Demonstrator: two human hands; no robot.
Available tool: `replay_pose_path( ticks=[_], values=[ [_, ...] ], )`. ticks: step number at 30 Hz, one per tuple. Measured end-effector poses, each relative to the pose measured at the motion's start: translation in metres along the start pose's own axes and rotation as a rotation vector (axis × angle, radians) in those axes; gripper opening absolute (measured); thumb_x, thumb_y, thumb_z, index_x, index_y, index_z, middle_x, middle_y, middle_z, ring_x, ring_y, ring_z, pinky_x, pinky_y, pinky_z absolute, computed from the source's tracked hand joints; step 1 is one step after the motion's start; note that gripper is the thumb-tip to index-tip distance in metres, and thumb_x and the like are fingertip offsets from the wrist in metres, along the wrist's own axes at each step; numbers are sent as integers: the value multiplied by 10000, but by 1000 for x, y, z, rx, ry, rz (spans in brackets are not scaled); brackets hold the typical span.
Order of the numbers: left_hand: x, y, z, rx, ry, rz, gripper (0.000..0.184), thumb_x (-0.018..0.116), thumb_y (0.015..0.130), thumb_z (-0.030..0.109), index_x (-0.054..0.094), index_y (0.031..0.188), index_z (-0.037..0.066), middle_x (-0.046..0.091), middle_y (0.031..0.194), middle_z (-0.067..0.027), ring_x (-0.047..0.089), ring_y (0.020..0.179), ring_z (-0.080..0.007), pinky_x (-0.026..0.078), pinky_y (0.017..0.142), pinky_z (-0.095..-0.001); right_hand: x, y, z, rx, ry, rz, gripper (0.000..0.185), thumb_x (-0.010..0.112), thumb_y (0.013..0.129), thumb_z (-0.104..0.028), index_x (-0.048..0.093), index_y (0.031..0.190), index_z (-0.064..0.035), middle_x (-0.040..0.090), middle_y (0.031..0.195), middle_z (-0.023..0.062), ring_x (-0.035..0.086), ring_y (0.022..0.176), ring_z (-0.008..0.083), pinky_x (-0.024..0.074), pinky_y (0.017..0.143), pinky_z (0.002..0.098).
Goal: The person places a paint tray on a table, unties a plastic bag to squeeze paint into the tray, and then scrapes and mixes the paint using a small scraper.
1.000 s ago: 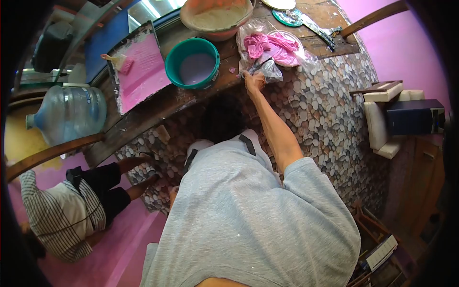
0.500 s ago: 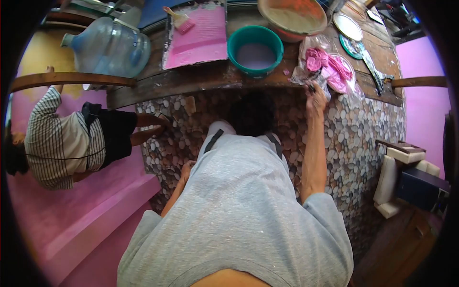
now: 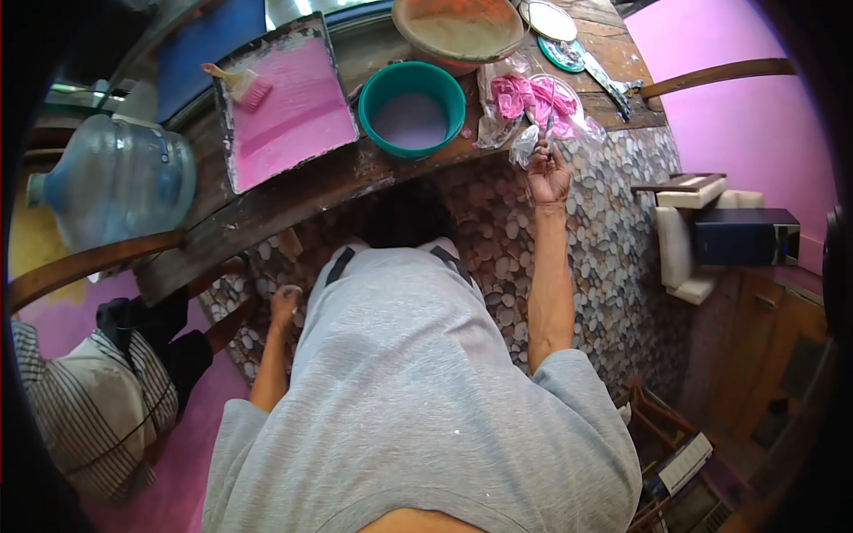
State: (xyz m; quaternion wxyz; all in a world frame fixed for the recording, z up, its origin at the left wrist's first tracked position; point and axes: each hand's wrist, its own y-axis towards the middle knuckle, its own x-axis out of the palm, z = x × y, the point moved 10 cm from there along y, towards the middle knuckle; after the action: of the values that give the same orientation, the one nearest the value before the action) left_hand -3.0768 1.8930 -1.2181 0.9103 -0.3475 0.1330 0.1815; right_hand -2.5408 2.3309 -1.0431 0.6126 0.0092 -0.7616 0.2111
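My right hand point(image 3: 549, 175) is raised at the table's front edge, its fingers closed round a thin dark-handled tool point(image 3: 550, 133) that points up over the pink plastic bag point(image 3: 533, 96). Clear plastic point(image 3: 498, 124) lies crumpled beside the bag. My left hand point(image 3: 285, 305) hangs low at my side with its fingers curled; whatever they hold, if anything, is too small to name. Left of the bag stands a green bucket point(image 3: 411, 110) with pale liquid. A pink paint tray point(image 3: 289, 107) with a brush point(image 3: 240, 86) on it lies further left.
A large bowl point(image 3: 458, 28) stands behind the bucket. White and green lids point(image 3: 562, 53) and a scraper point(image 3: 611, 89) lie at the back right. A water bottle point(image 3: 124, 182) is at the left; below it is another person point(image 3: 98, 400). A chair arm point(image 3: 720, 75) juts in at right.
My right hand has drawn back from the plastic with the thin tool in it. My left hand has come out further from my side. The view has swung between frames.
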Motion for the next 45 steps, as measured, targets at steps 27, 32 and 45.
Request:
replay_pose_path(
  ticks=[27,32,45],
  values=[
    [-94,25,-73,-286,-353,53,162,655,794,197,666,876,57,631,710,-23,558,592,-87,420,515,-241,220,28,331,-637,-2335,-351,212,639,812,-202,635,797,9,635,739,193,628,698,355,483,656,410],
    [-89,25,-114,-125,-235,131,201,651,767,198,687,864,25,654,712,-31,586,602,-100,451,543,-242,214,18,366,-534,-2401,-406,214,642,803,-201,619,777,11,628,733,193,629,712,357,483,660,420],
    [-96,17,-63,-229,-211,182,266,711,711,226,690,888,28,678,758,-75,612,623,-114,500,588,-257,210,6,445,-420,-2328,-718,232,621,808,-223,604,862,2,614,793,194,616,716,376,477,651,455]
  ],
)
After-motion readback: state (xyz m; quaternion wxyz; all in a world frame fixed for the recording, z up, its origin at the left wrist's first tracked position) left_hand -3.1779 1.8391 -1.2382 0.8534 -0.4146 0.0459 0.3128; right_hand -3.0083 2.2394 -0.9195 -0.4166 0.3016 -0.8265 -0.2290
